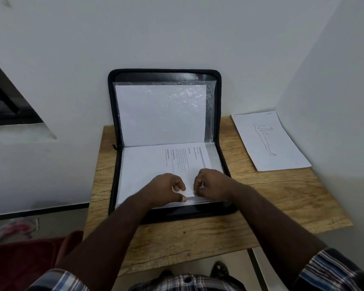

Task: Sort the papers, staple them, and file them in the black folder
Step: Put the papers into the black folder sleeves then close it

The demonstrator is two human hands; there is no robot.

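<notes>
The black folder (219,114) lies open on the wooden table (271,202), its upper half leaning against the wall. A clear sleeve with a white sheet (160,114) fills the upright half. On the flat half lies a printed paper (156,162) inside a clear sleeve. My left hand (166,191) and my right hand (210,184) sit close together at the sleeve's near edge, fingers curled, each pinching the plastic edge. Whether the paper itself is pinched is unclear.
A loose paper with a line drawing of a human figure (269,141) lies at the table's back right, against the side wall. A dark window frame (6,101) is at the left. Dark red fabric (25,263) lies below left of the table.
</notes>
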